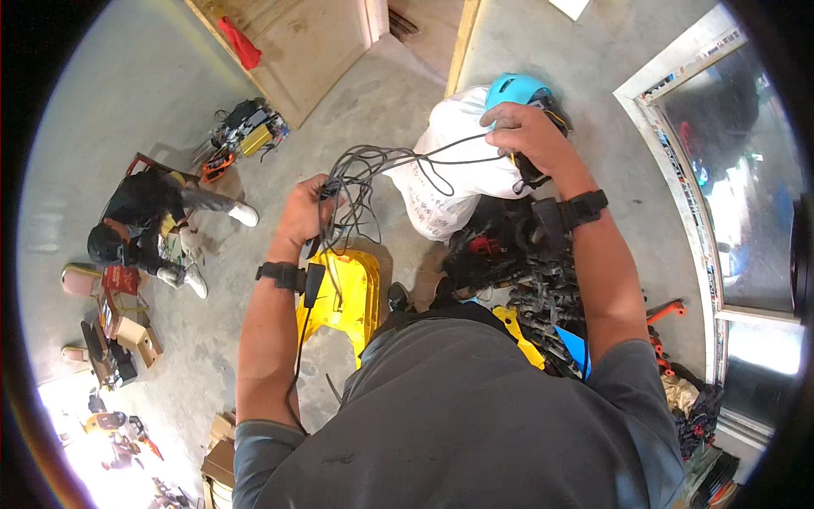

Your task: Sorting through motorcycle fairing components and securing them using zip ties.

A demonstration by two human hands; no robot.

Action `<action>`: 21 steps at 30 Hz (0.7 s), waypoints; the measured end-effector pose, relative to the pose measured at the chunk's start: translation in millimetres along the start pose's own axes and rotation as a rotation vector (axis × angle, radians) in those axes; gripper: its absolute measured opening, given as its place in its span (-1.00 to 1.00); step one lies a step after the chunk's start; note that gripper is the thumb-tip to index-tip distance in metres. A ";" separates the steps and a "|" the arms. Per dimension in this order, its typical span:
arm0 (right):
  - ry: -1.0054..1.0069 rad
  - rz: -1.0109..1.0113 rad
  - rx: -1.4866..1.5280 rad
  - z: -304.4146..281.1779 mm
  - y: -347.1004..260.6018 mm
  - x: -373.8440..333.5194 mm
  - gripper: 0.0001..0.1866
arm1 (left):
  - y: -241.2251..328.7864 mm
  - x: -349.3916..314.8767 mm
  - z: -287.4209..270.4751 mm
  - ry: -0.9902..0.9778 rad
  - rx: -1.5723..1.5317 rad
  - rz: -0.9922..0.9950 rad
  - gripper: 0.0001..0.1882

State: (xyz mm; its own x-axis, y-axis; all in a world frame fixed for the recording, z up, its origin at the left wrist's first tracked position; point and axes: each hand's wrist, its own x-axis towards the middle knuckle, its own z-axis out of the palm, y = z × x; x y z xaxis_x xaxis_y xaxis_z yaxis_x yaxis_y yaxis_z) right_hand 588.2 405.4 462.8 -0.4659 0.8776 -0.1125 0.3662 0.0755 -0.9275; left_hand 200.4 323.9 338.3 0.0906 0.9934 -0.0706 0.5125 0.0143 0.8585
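Note:
A tangled black cable [366, 166] hangs in loose loops between my two hands. My left hand [305, 210] is closed round the gathered loops, with some strands drooping below its fingers. At the right, my right hand [532, 140] pinches a stretch of the same cable, held apart from the left. Beneath the right hand are a bulging white sack [437, 199] and a light-blue helmet [517, 86], both partly covered by the hand and cable. A yellow plastic stool-like piece [348, 293] lies below my left hand. The cable ends cannot be made out.
Dark jumbled parts [543, 280] are piled by my right forearm. A seated person [140, 212] works at the left, near cardboard boxes [136, 339]. Tools and parts [246, 131] lie by a wooden door panel [297, 51]. A framed glass door [729, 170] stands at the right.

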 end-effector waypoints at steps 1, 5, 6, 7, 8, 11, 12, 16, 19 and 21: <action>-0.005 -0.005 0.007 -2.4 -2.8 -1.0 -0.71 | 3.6 -2.0 -0.3 0.020 0.080 0.015 -0.80; 0.081 -0.049 -0.134 -1.4 -4.7 2.0 -0.75 | 30.0 -5.7 -0.1 0.010 -0.015 -0.057 -0.77; 0.097 -0.010 -0.140 0.0 -4.7 2.6 -0.73 | 35.0 -8.0 1.2 0.024 -0.006 -0.070 -0.77; 0.113 0.031 -0.148 1.9 -3.8 3.5 -0.71 | 47.0 -9.9 1.8 0.027 -0.133 -0.126 -0.75; 0.119 0.032 -0.144 4.9 -3.9 3.3 -0.74 | 54.1 -12.4 2.4 0.031 -0.261 -0.180 -0.73; 0.089 0.013 -0.169 19.1 -7.0 5.1 -0.75 | 46.6 -13.6 5.7 0.070 -0.433 -0.230 -0.71; 0.074 0.026 -0.167 25.6 -10.7 4.1 -0.76 | 44.9 -15.3 6.7 0.101 -0.436 -0.221 -0.71; -0.011 -0.071 -0.239 39.6 4.5 4.2 -0.76 | 51.5 -15.0 10.8 0.118 -0.592 -0.214 -0.73; 0.016 -0.076 -0.141 55.5 14.5 0.8 -0.75 | 38.9 -11.6 16.0 0.124 -0.861 -0.228 -0.76; 0.037 -0.105 -0.111 66.6 16.7 -2.5 -0.71 | 30.8 -5.6 18.7 0.159 -0.894 -0.214 -0.75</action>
State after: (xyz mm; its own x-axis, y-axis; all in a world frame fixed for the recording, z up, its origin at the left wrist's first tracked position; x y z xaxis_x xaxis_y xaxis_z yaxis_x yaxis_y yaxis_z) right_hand 541.9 372.9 423.8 -0.4769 0.8789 -0.0022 0.4049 0.2175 -0.8881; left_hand 231.7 316.6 355.7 -0.0814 0.9626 -0.2585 -0.3491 0.2154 0.9120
